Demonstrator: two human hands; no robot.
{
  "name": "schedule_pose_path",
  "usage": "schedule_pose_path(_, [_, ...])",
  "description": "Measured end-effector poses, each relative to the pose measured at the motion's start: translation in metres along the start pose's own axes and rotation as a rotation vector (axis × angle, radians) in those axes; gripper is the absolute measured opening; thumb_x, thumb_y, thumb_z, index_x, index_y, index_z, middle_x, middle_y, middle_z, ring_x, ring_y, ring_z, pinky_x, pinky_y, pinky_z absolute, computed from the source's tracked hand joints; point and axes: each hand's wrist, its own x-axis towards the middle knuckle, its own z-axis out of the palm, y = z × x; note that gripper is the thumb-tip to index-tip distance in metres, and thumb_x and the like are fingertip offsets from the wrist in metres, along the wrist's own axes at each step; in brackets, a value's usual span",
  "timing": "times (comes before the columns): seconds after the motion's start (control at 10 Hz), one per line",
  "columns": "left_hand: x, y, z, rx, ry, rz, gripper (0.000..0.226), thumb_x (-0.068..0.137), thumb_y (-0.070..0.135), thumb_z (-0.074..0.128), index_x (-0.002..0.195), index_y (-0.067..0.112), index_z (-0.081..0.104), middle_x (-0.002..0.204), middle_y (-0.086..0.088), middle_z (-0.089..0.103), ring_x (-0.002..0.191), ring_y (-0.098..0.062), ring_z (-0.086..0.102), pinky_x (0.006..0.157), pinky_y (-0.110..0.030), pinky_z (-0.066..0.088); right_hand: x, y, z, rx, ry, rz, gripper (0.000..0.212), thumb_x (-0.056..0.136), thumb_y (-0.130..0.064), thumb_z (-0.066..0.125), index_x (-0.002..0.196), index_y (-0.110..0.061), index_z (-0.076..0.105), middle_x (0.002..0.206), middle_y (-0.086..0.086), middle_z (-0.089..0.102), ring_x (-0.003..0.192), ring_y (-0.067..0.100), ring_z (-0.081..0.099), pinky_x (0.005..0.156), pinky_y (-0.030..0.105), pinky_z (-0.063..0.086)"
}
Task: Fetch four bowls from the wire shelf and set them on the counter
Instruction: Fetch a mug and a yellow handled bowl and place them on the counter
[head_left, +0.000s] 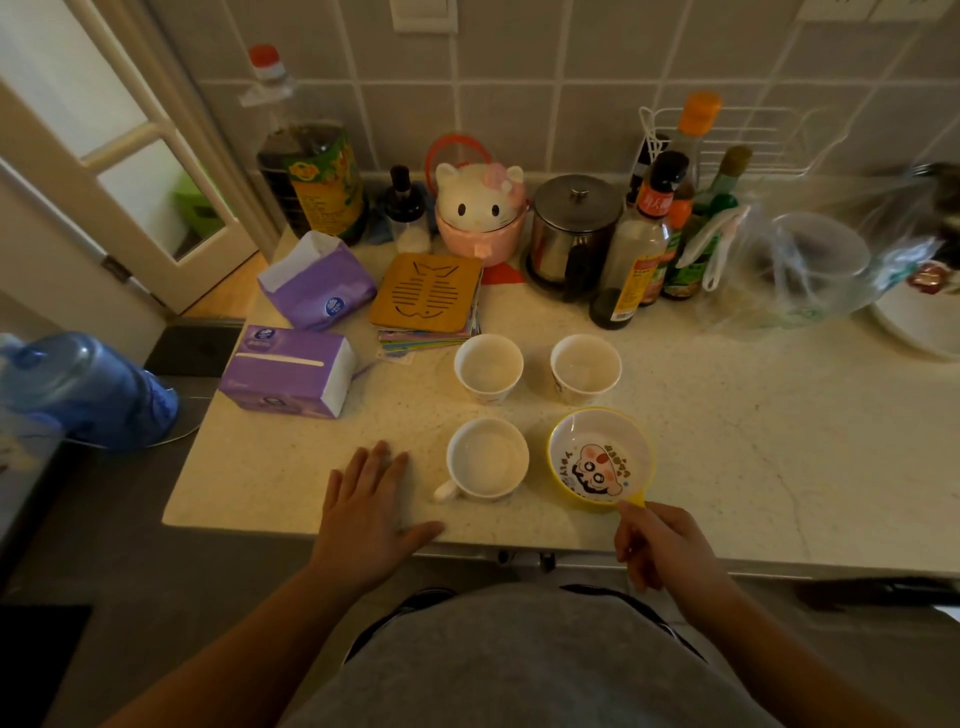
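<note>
Pinching the short handle of the yellow cartoon bowl (600, 457), the right hand's fingers (631, 519) seem to be setting down the fourth vessel. Left of that bowl sits a handled white cup (487, 458); behind it, two white cups (488, 365) (585, 366). The left hand (366, 512) lies flat and open on the counter (753, 457). What remains, I judge, is letting go.

A pale speckled counter (727, 415) fills mid-frame. Four bowls are set at its centre: three white (488, 366) (585, 366) (487, 457), one yellow-rimmed (600, 460). Tissue packs (288, 371) are seen left, bottles (631, 249) along the upper edge.
</note>
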Motion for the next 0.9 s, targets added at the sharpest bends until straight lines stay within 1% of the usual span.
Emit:
schedule_pose_path(0.1, [0.001, 0.001, 0.001, 0.016, -0.002, -0.009, 0.105, 0.067, 0.093, 0.028, 0.150, 0.030, 0.022, 0.161, -0.004, 0.019, 0.148, -0.028, 0.013, 0.115, -0.051, 0.016, 0.005, 0.000, 0.000, -0.011, -0.029, 0.010, 0.048, 0.097, -0.030, 0.047, 0.056, -0.011, 0.064, 0.056, 0.009, 0.065, 0.038, 0.022, 0.052, 0.037, 0.021, 0.039])
schedule_pose_path(0.3, [0.000, 0.001, -0.001, -0.004, -0.014, -0.013, 0.105, 0.067, 0.094, 0.029, 0.151, 0.030, 0.019, 0.162, -0.004, 0.015, 0.148, -0.028, 0.010, 0.116, -0.052, 0.013, 0.012, 0.003, 0.005, -0.002, -0.083, 0.030, 0.048, 0.097, -0.030, 0.047, 0.059, -0.009, 0.066, 0.063, 0.017, 0.066, 0.039, 0.022, 0.050, 0.039, 0.024, 0.038])
schedule_pose_path(0.4, [-0.001, 0.002, -0.002, -0.008, -0.018, -0.015, 0.106, 0.067, 0.094, 0.028, 0.151, 0.030, 0.018, 0.163, -0.004, 0.013, 0.149, -0.028, 0.008, 0.117, -0.052, 0.012, 0.016, 0.003, 0.005, 0.002, -0.095, 0.048, 0.047, 0.097, -0.030, 0.046, 0.064, -0.002, 0.065, 0.064, 0.014, 0.067, 0.039, 0.021, 0.050, 0.039, 0.024, 0.038])
schedule_pose_path(0.5, [-0.001, 0.004, -0.004, -0.015, -0.022, -0.017, 0.107, 0.067, 0.094, 0.028, 0.151, 0.029, 0.018, 0.163, -0.004, 0.013, 0.149, -0.028, 0.008, 0.117, -0.053, 0.012, 0.019, 0.002, 0.005, 0.019, -0.110, 0.065, 0.047, 0.098, -0.029, 0.046, 0.067, 0.001, 0.064, 0.066, 0.013, 0.070, 0.037, 0.018, 0.049, 0.038, 0.024, 0.039])
schedule_pose_path(0.6, [-0.001, 0.005, -0.006, -0.011, -0.024, -0.018, 0.107, 0.067, 0.093, 0.028, 0.151, 0.029, 0.019, 0.163, -0.004, 0.013, 0.149, -0.027, 0.007, 0.118, -0.053, 0.012, 0.021, 0.002, 0.005, 0.015, -0.112, 0.073, 0.047, 0.097, -0.031, 0.047, 0.064, -0.003, 0.066, 0.075, 0.033, 0.065, 0.038, 0.020, 0.047, 0.038, 0.024, 0.040])
schedule_pose_path(0.7, [-0.001, 0.006, -0.008, -0.014, -0.027, -0.018, 0.107, 0.067, 0.093, 0.029, 0.152, 0.029, 0.019, 0.163, -0.004, 0.013, 0.149, -0.028, 0.007, 0.118, -0.052, 0.011, 0.019, 0.005, 0.002, -0.016, -0.116, 0.072, 0.045, 0.095, -0.036, 0.049, 0.066, -0.007, 0.068, 0.082, 0.045, 0.058, 0.040, 0.020, 0.048, 0.039, 0.024, 0.042])
schedule_pose_path(0.8, [-0.001, 0.006, -0.008, -0.005, -0.034, -0.018, 0.107, 0.067, 0.093, 0.029, 0.151, 0.029, 0.019, 0.163, -0.004, 0.013, 0.149, -0.027, 0.007, 0.118, -0.053, 0.012, 0.013, 0.007, -0.001, -0.002, -0.112, 0.087, 0.043, 0.095, -0.034, 0.050, 0.066, -0.011, 0.070, 0.084, 0.044, 0.059, 0.041, 0.019, 0.050, 0.040, 0.025, 0.042])
schedule_pose_path(0.9, [-0.001, 0.006, -0.010, -0.019, -0.046, -0.020, 0.106, 0.068, 0.093, 0.030, 0.152, 0.029, 0.018, 0.163, -0.004, 0.013, 0.149, -0.028, 0.007, 0.118, -0.053, 0.012, 0.006, 0.009, -0.004, 0.001, -0.111, 0.096, 0.040, 0.095, -0.034, 0.050, 0.068, -0.013, 0.071, 0.085, 0.040, 0.063, 0.046, 0.024, 0.053, 0.042, 0.025, 0.044])
